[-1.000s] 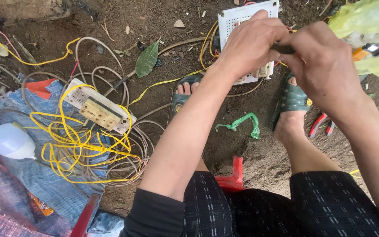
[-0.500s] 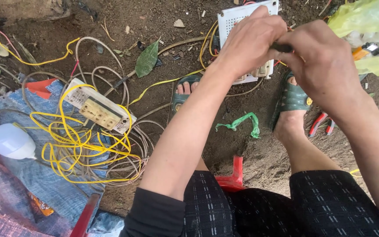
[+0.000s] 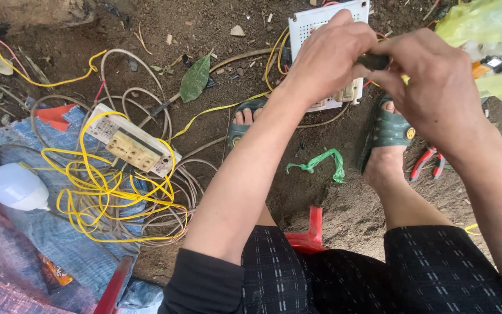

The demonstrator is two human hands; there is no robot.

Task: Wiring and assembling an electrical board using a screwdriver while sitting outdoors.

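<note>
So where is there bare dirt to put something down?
Bare dirt lies between the green leaf and the log, and around the green scrap between the sandals. It is crowded around the yellow wire tangle on the blue sack.

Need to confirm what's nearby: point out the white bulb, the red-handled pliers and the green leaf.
white bulb (image 3: 14, 186), head view, middle of its dome.
red-handled pliers (image 3: 424, 163), head view, left handle.
green leaf (image 3: 196, 78), head view, middle of the blade.

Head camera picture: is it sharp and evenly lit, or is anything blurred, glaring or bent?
Head view: soft, even daylight with only faint shadows on the soil; the left hand and right hand are fairly sharp; the yellow plastic bag at the top right looks bright and washed out; the white bulb is bright without hard glare; the forearms loom large near the lens, a wide-angle effect.
</note>
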